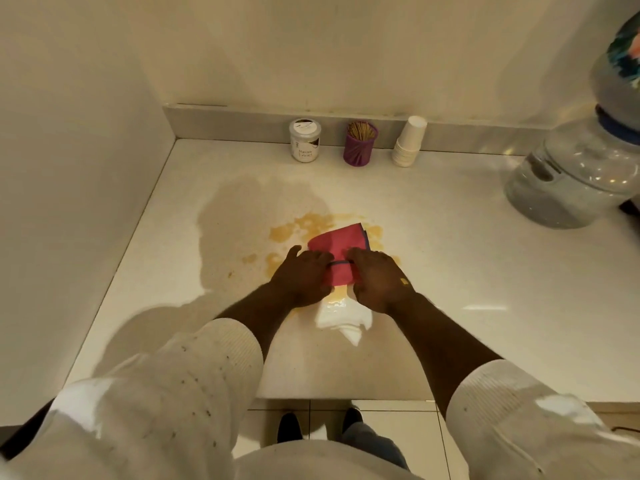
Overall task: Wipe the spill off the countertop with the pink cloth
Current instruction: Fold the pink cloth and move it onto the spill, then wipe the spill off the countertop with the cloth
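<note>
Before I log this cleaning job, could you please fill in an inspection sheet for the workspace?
Surface: white countertop, glossy.
Job's things: pink cloth lying on the brownish spill, which spreads beyond it.
Clutter: jar, toothpick holder, paper cups along the back edge; water bottle at right.
Grippers: left hand and right hand both gripping the cloth's near end.
Cables: nothing seen.
Surroundings: corner walls, tiled floor below.
</note>
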Demonstrator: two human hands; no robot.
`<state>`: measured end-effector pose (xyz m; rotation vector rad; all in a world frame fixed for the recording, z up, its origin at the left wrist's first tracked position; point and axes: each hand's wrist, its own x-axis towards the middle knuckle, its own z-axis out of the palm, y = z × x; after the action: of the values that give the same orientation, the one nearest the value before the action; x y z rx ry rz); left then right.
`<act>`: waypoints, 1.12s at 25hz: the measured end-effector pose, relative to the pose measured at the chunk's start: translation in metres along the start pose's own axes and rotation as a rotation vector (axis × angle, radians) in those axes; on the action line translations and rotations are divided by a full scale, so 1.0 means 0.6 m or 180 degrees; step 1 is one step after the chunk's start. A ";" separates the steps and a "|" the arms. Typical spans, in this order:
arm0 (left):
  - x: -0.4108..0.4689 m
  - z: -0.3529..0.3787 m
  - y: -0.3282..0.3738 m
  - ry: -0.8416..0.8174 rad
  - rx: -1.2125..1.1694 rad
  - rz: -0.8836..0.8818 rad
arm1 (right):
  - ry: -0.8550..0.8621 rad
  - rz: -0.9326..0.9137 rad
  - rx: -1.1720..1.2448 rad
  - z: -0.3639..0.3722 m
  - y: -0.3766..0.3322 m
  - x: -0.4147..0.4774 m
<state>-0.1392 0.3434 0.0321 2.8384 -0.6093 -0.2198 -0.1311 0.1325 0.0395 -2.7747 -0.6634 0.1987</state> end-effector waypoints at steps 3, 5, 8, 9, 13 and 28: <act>-0.001 -0.001 0.010 0.0092 0.0062 -0.0124 | -0.0349 0.0172 -0.0159 0.010 -0.009 0.001; 0.000 0.002 0.007 0.0186 -0.0086 -0.0006 | -0.0115 0.0073 -0.0215 0.003 -0.014 0.005; -0.016 0.009 0.012 0.0138 -0.0512 0.0280 | -0.0029 -0.0141 0.0056 -0.011 -0.020 -0.009; -0.020 0.012 0.013 0.0128 -0.0622 0.0263 | -0.0125 -0.0106 0.0143 -0.014 -0.020 -0.013; -0.019 0.012 0.001 0.0831 -0.0470 0.0220 | -0.0017 0.0006 -0.0016 -0.016 -0.013 -0.001; -0.025 0.017 -0.220 0.0224 0.0249 -0.0996 | -0.0151 0.0327 -0.0322 0.108 -0.027 0.096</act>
<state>-0.1035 0.4650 -0.0095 2.9910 -0.1598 -0.1500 -0.0995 0.1884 -0.0213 -2.9122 -0.5570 0.2597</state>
